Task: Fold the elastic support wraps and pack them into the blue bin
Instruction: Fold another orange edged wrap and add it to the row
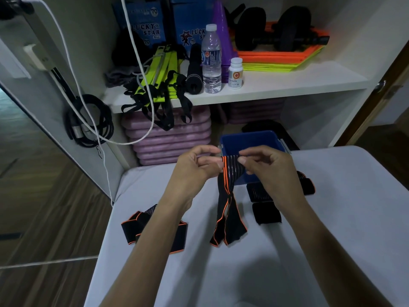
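A: What carries everything?
B: A white table [332, 218]; its near half lies bare, and its far edge meets a white shelf unit [287, 85].
A: Any writing?
B: Blue boxes [143, 23] on the shelf read "LUCKY STAR" and "70". The water bottle [211, 60] and the white pill bottle [235, 73] bear labels too small to read.
A: The blue bin [250, 142]?
B: At the table's far edge, open.
A: And the wraps?
B: One black, orange-edged wrap [228, 207] hangs in front of the bin, pinched at its top by the left hand [197, 167] and right hand [265, 167]. Another wrap [155, 229] lies left, under the forearm. Folded black wraps [266, 212] lie right.
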